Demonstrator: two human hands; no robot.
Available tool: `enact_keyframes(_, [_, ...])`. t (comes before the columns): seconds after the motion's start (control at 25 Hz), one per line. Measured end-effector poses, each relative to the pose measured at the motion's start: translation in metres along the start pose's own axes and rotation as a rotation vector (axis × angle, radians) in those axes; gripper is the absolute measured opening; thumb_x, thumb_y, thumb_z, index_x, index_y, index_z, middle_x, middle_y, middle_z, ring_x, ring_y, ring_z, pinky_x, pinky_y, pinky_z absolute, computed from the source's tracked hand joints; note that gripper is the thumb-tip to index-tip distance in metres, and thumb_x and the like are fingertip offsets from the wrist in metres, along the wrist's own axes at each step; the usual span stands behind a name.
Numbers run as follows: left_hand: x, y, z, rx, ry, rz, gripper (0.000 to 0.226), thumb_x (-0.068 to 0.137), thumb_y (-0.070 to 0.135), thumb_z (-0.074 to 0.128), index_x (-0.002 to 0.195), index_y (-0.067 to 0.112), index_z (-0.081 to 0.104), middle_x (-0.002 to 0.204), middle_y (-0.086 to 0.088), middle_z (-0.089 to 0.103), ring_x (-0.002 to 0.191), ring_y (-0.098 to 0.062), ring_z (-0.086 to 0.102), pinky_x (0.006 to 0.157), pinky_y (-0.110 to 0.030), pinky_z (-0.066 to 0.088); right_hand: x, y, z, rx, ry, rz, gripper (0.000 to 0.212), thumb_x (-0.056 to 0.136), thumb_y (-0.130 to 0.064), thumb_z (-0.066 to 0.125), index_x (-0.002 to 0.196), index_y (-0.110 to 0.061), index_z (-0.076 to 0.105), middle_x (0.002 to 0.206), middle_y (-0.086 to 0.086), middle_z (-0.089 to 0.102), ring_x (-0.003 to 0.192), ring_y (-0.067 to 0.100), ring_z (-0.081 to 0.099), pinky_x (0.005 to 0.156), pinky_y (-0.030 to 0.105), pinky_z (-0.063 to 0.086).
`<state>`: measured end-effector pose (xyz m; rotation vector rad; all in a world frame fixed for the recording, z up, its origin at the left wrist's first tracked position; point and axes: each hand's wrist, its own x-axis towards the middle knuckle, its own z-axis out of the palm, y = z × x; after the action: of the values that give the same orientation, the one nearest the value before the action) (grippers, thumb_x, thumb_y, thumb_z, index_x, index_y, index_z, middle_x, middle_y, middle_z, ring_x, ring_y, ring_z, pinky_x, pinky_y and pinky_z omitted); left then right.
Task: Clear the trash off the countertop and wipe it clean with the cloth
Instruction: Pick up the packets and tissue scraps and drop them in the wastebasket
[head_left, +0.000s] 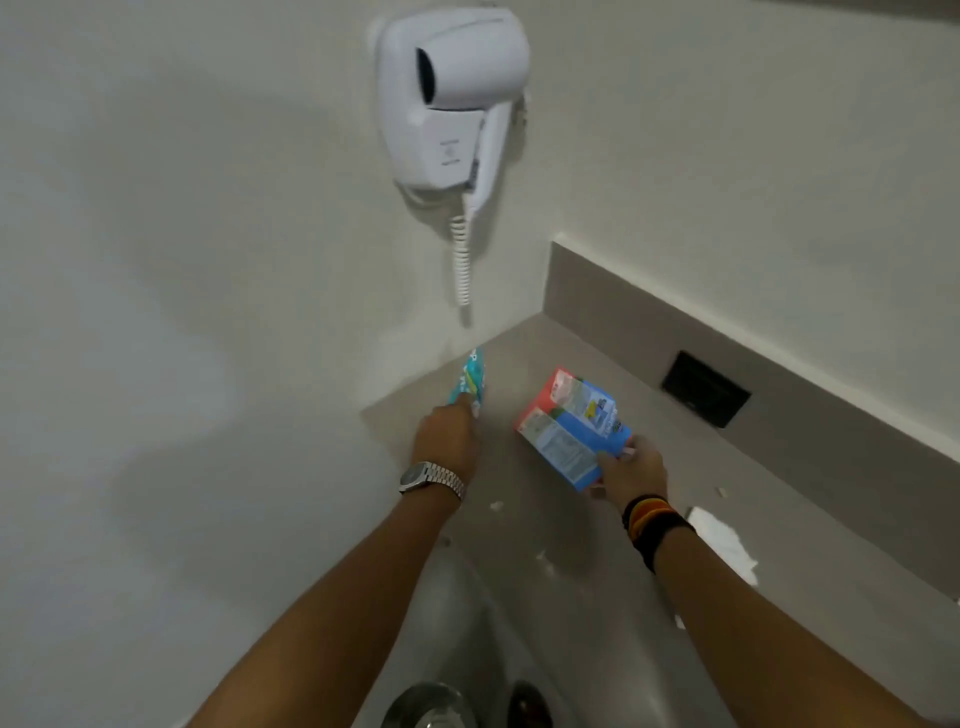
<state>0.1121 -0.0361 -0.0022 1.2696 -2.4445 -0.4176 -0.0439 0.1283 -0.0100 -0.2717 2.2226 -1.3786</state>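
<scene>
- at the far left corner of the counter (519, 519), your left hand (449, 436) has its fingers pinched on the teal wrapper (469, 379), which leans up against the wall; take it by more than the tip so it does not slip as you lift.
- just right of it, your right hand (631, 470) is clamped on the near end of the carton (569, 428), which sits tilted with its far end toward the backsplash; i judge it light, maybe empty, but keep it level in case some liquid is left.
- lift both straight up, not dragging, so you do not sweep the small white scraps (496, 505) near your wrists into the basin (457, 613) below.
- further right, a crumpled tissue (722, 540) lies on the counter just behind your right forearm; it and the scraps look like your next pickup.
- no cloth shows from here, nor a bin, so find both before you turn away with full hands.
- mind the black outlet (705, 388) in the backsplash when you wipe; keep the damp cloth off it.
</scene>
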Motion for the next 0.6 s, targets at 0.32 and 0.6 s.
enact_keyframes(0.32, [-0.222,-0.135,-0.043,-0.133,0.047,-0.295,0.022,0.098,0.022,0.051,0.107,0.008,0.064,0.087,-0.016,0.075,0.073,-0.033,0.071,0.063,-0.039,0.058,-0.170,0.053,0.113,-0.377,-0.251,-0.253,0.012,0.079,-0.015,0.051,0.081,-0.012,0.062,0.077,0.010,0.070,0.068,0.032,0.071,0.059,0.046,0.063])
enact_keyframes(0.6, [-0.367,-0.200,0.066,-0.319,-0.108,-0.628,0.023,0.101,0.025,0.049,0.115,0.013,0.064,0.097,-0.011,0.076,0.070,-0.021,0.066,0.058,-0.017,0.045,-0.197,0.209,0.165,-0.728,-0.420,-0.215,0.023,0.094,-0.012,0.044,0.106,-0.012,0.064,0.090,0.006,0.068,0.076,0.022,0.069,0.060,0.036,0.064])
